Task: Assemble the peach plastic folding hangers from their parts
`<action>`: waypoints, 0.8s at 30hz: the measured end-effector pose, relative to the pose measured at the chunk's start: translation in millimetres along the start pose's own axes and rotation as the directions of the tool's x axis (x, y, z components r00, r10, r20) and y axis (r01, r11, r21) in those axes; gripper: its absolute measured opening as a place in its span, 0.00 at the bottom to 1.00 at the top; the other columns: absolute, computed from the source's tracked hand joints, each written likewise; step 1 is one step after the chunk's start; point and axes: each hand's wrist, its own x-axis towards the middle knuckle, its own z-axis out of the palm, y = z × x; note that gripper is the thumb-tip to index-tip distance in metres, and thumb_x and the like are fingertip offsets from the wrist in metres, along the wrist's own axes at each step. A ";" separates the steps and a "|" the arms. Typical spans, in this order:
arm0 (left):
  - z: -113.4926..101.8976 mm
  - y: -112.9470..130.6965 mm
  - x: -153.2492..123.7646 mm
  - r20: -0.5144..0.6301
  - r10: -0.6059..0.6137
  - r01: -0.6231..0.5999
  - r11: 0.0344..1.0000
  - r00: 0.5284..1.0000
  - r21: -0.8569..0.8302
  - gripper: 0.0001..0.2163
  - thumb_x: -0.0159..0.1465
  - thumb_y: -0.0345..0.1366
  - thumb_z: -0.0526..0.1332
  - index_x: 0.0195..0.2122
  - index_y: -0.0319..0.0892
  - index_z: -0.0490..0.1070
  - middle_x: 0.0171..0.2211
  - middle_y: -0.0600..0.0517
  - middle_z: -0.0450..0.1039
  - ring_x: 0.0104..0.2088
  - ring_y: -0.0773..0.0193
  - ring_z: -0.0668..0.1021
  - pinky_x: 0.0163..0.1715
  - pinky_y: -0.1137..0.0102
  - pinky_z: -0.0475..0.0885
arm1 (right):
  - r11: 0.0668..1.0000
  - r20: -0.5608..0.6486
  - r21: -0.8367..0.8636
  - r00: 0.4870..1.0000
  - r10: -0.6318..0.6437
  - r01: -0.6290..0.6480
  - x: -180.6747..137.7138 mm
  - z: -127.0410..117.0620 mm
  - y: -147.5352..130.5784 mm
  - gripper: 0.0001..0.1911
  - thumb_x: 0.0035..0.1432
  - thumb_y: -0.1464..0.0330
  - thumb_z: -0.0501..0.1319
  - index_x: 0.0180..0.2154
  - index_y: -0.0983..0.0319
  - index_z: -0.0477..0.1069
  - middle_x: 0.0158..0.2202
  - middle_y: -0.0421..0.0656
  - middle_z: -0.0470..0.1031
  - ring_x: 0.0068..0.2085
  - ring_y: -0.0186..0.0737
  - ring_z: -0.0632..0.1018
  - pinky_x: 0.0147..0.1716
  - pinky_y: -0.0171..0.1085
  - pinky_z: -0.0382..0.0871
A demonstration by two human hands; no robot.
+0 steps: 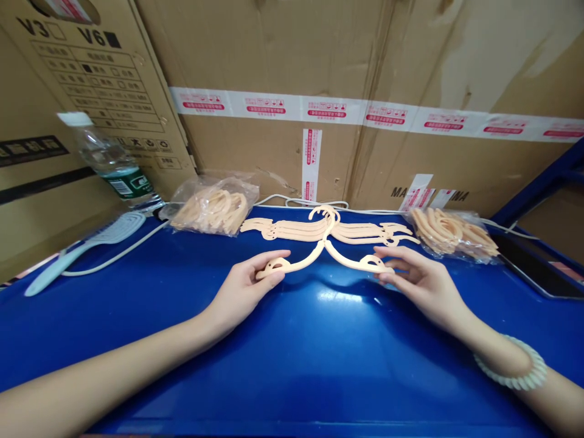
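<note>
A peach plastic hanger (325, 250) is held just above the blue table (292, 353), its hook pointing away from me. My left hand (249, 286) pinches the hanger's left end between thumb and fingers. My right hand (417, 280) pinches its right end the same way. Just behind it lies a stack of assembled peach hangers (292, 229) flat on the table.
Two clear bags of peach hanger parts sit at the back, one on the left (214, 208) and one on the right (451, 232). A water bottle (112, 161), a pale hairbrush (86, 246) and a white cable (114, 255) lie far left. Cardboard boxes (365, 91) wall the back; a dark tablet (533, 264) lies far right.
</note>
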 end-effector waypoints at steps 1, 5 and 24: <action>0.2 0.0 -0.1 -0.001 -0.006 0.006 1.000 1.000 -0.017 0.23 0.60 0.44 0.71 0.55 0.43 0.77 0.38 0.51 0.77 0.34 0.64 0.76 0.36 0.70 0.71 | 0.995 0.008 0.057 0.997 0.075 -0.076 1.5 -0.7 0.8 0.24 0.60 0.55 0.69 0.55 0.58 0.76 0.43 0.49 0.82 0.36 0.45 0.83 0.40 0.45 0.83; 3.0 2.8 -0.2 -0.013 -0.038 0.035 0.983 0.999 -0.181 0.24 0.59 0.44 0.73 0.55 0.42 0.75 0.37 0.51 0.77 0.38 0.62 0.80 0.43 0.68 0.75 | 0.951 0.001 0.199 0.971 0.241 -0.236 5.8 0.2 2.8 0.26 0.55 0.52 0.73 0.49 0.60 0.80 0.42 0.48 0.83 0.37 0.46 0.82 0.43 0.46 0.80; 23.4 13.0 -6.6 0.037 -0.027 0.038 0.948 0.999 -0.316 0.38 0.56 0.36 0.73 0.64 0.44 0.55 0.35 0.55 0.72 0.32 0.66 0.77 0.30 0.72 0.78 | 0.816 0.174 0.466 0.940 0.293 -0.341 4.3 30.7 -22.0 0.28 0.54 0.57 0.73 0.51 0.57 0.66 0.32 0.40 0.78 0.31 0.37 0.77 0.35 0.39 0.74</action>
